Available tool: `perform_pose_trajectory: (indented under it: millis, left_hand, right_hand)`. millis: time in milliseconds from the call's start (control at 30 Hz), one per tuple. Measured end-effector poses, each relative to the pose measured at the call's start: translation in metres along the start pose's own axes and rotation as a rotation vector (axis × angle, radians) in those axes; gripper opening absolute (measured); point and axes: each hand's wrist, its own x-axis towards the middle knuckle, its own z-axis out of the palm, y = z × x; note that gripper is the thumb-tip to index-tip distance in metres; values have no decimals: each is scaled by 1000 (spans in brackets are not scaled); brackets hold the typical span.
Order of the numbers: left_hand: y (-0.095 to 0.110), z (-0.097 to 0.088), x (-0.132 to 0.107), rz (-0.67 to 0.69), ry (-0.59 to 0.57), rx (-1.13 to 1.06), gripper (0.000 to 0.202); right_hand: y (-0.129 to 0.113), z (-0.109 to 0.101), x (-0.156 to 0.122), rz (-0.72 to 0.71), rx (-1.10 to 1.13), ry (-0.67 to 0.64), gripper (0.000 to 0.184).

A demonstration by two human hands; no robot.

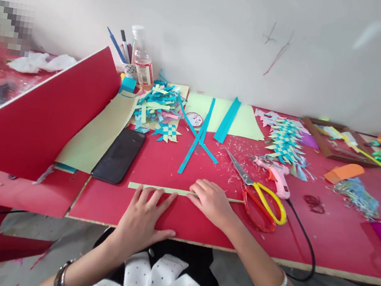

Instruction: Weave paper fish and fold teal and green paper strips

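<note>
A narrow pale green paper strip (134, 185) lies lengthwise on the red tabletop near its front edge. My left hand (141, 217) is flat, fingers spread, with the fingertips resting on the strip's left half. Over the right half, my right hand (213, 204) has its fingers bent and drawn together, the thumb and index finger closed on the strip. The strip's right end reaches the scissors (247, 180), which have one red and one yellow handle. Just beyond my hands, thin blue paper strips (195, 148) cross one another.
Left are a black phone (119, 156) and a slanted red board (54, 118). Behind are a paper-strip pile (158, 105), a bottle (142, 61) and green sheets (247, 120). On the right are a pink glue gun (277, 175) with its cord and a woven paper piece (286, 140).
</note>
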Motion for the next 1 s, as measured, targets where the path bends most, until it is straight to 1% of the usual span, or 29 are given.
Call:
perform_pose_trajectory:
  millis: [233,400,600,1000]
  left_hand:
    - [1,-3,1,-2,-17,23,72]
    - [2,-5,2,-7,-15,21,71]
    - [1,-3,2,-9,0,13,70]
    - [1,-4,1,-4,11,30,69]
  right_hand:
    - [11,0,-11,34,-34,27,19]
    - [16,-2,-15,51,-20,7,19]
    - [28,-7,-31,113,11,25,17]
    - [40,-14,-50,192,-60,65,19]
